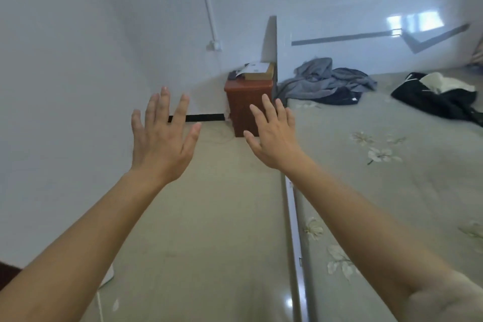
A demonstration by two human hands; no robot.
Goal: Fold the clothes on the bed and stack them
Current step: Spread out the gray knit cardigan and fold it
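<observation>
Two bare forearms reach up from the bottom corners of the frame over the glossy pale tiled floor [209, 230]. At centre, the left hand [159, 144] and the right hand [274, 138] are raised palm-down, fingers straight and spread, released and grasping nothing, touching nothing.

Filling the right side of the frame is the bed with a smooth pale green sheet printed with cream flowers [392, 185]. The clothes lie unfolded at its far end, upper right of the frame: a crumpled soft grey garment [321, 81] resting partly on a dark navy garment [339, 98], and, well apart to the right, a rumpled black garment with a white piece on top [439, 97].

Just left of the bed's head stands a boxy reddish-brown wooden cabinet [245, 107], bearing a flat cardboard box [258, 72].
</observation>
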